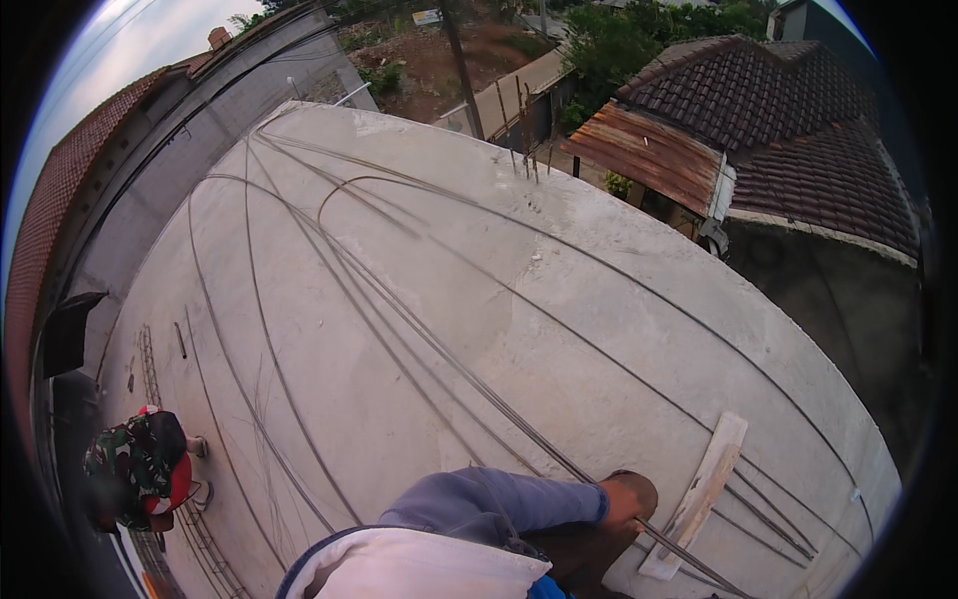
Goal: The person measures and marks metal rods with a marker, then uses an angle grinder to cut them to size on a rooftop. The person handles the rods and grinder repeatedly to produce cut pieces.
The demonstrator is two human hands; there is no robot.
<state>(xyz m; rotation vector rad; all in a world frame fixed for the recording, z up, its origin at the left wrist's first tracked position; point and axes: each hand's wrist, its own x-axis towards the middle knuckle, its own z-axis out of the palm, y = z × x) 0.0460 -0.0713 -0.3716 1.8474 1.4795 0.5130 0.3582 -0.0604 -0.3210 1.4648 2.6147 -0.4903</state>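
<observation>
**One hand closed on a bundle of rods**

Nearest us, a pale cloth (429, 567) covers part of the lower view. Beyond it a blue-grey sleeve (529, 499) leads rightward to our left hand (626, 496), as we take it to be. Its grip looks closed around the rods (571, 462), with little gap; we judge this keeps them bunched at one point. Our right hand is not visible, so we cannot tell its grip.

The rods run from near the slab's (599, 414) far left corner, through the hand, toward its near right part. Just right of the hand a board (709, 479) lies crosswise to them, perhaps as a rest or weight; we cannot tell which rods pass under it.

By the slab's left edge, a co-worker (145, 469) bends beside a bar lattice (210, 554), probably to work low. Farther off, upright bars (527, 130) stand at the far edge, likely cast in. Past that edge are a rusty sheet roof (649, 155) and a tiled roof (748, 90).
</observation>
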